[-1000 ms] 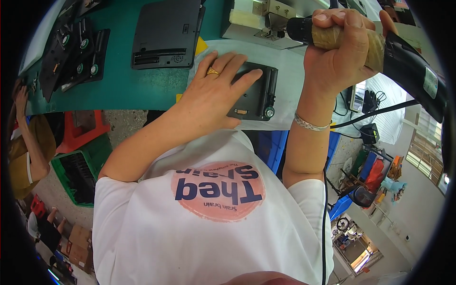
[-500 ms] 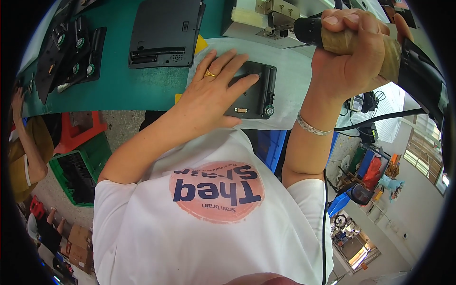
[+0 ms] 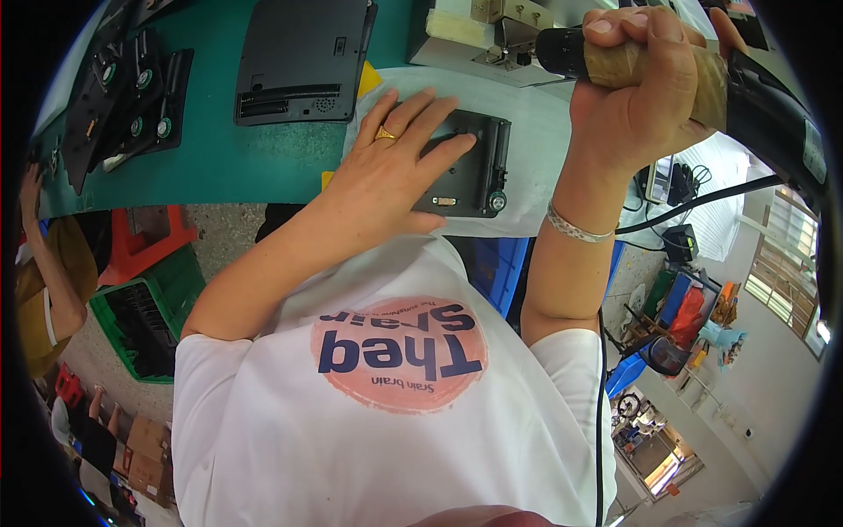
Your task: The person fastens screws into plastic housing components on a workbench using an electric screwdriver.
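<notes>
My left hand (image 3: pixel 386 171), a gold ring on one finger, lies flat with spread fingers over a black plastic housing (image 3: pixel 479 162). The hand covers the housing's left part; a round silver-green part shows at its lower right corner. Raised at the upper right, my right hand (image 3: pixel 645 97) wraps round the brown-taped grip of an electric screwdriver (image 3: pixel 606 66). The tool's black nose points left, close to a metal box with a small mechanism (image 3: pixel 509 44). Whether its thin tip touches the box I cannot tell.
A larger black panel (image 3: pixel 303 61) rests on the green tabletop (image 3: pixel 219 167), with several black parts (image 3: pixel 140 97) stacked farther left. White sheeting (image 3: pixel 536 167) lies under the housing. A black cable (image 3: pixel 702 206) crosses at right. At far left is another person's arm (image 3: pixel 57 281).
My right hand and the screwdriver have shifted slightly left and up along the metal box. My left hand stays in place on the black housing.
</notes>
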The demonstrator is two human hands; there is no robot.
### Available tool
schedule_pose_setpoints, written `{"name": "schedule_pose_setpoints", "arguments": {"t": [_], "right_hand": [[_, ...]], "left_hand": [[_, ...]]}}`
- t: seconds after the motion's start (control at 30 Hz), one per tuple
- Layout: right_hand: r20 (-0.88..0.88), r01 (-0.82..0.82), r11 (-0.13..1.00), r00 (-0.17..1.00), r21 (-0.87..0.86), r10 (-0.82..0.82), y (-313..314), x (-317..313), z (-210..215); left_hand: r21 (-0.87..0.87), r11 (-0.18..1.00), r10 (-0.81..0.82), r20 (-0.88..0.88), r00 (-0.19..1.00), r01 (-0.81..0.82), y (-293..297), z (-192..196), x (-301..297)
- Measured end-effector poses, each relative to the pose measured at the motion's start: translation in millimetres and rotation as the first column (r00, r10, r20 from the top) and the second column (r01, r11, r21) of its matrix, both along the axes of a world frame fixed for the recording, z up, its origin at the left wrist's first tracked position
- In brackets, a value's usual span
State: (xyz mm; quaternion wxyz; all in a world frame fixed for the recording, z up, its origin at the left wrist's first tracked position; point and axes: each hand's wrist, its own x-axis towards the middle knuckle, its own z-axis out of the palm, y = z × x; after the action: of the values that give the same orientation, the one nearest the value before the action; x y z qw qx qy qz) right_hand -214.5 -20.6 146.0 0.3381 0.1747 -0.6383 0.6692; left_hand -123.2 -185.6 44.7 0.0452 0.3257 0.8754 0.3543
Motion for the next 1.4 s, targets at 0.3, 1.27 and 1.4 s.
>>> {"name": "schedule_pose_setpoints", "arguments": {"t": [0.3, 1.27, 1.4], "right_hand": [[0.000, -0.289, 0.956, 0.957, 0.045, 0.289, 15.2, -15.5, 0.3], [0.160, -0.324, 0.910, 0.915, -0.260, 0.371, 61.8, 89.5, -37.0], [0.157, -0.315, 0.913, 0.919, -0.260, 0.362, 62.6, 88.7, -39.8]], "left_hand": [[0.001, 1.000, -0.001, -0.018, 1.000, 0.001, 1.0, 3.1, -0.1], [0.125, 0.987, -0.042, -0.381, 0.924, 0.097, 25.3, -19.1, 12.3], [0.129, 0.987, -0.044, -0.361, 0.931, 0.097, 25.8, -18.0, 12.4]]}}
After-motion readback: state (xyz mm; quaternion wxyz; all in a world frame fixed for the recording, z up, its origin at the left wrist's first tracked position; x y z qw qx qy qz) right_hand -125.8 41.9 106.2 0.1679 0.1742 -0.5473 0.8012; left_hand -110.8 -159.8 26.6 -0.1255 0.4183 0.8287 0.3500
